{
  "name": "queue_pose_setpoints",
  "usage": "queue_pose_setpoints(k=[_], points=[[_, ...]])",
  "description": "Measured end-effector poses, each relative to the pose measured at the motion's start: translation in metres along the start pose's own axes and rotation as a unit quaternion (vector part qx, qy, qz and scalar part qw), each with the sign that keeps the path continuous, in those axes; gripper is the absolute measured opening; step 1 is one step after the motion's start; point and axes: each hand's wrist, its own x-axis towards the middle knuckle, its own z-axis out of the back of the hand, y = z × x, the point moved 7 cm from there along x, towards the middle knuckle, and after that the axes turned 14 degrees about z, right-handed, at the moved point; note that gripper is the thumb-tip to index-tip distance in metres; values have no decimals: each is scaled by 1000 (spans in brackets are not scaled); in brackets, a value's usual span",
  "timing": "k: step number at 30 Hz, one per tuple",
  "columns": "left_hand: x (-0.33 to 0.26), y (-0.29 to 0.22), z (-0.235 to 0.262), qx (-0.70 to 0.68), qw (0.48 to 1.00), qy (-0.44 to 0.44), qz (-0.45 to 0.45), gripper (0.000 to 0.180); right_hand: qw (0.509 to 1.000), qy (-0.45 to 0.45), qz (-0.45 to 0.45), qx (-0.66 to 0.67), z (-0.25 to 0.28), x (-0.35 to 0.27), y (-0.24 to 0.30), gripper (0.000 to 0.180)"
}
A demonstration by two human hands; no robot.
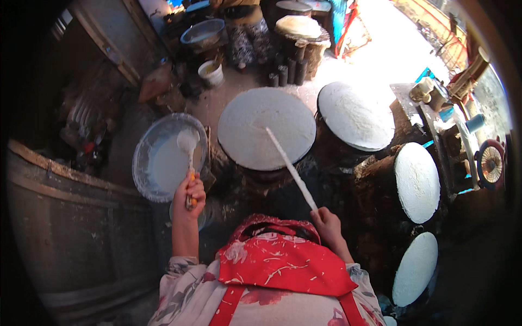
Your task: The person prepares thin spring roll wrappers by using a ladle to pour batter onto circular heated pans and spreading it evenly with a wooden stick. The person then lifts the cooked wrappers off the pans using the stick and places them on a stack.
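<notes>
Head view: I'm seeing the left hand [188,194] clenching a ladle [188,149] over the batter basin [142,163] at centre left, while the right hand [325,224] is gripping a long stick [288,165], probably resting on the round griddle [239,117] above.

A rough cookhouse: round griddles [266,127] spread white, batter basin [142,163] beside.
</notes>
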Motion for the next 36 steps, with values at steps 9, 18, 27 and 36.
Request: queue_pose_setpoints(k=[9,18,27,36], points=[[-6,8,10,31,998,-40,-23,24,994,30,0,-106,91,-62,-33,28],[16,2,19,4,1000,-16,2,22,967,57,28,-247,121,-66,-8,30],[4,-2,25,-16,1000,6,5,22,950,114,55,-284,155,-39,24,30],[-15,-3,50,-38,999,-2,-22,23,928,149,179,-291,126,15,54,30]])
